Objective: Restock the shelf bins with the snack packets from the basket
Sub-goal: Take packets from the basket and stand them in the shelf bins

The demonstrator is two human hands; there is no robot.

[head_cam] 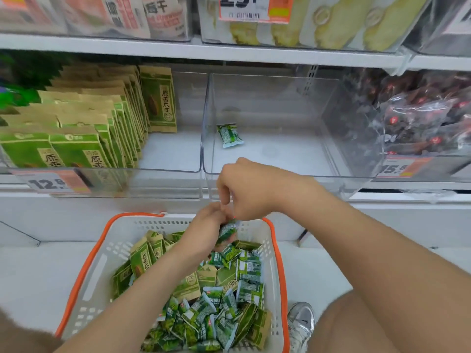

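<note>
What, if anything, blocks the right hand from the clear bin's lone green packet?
Likely yes, reachable: the open-topped bin holds only that packet; the right hand is by its front wall.

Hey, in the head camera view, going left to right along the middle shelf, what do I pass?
Rows of tan-and-green packets → clear middle bin, holding just one small green packet → dark red-marked packets at the far right.
</note>
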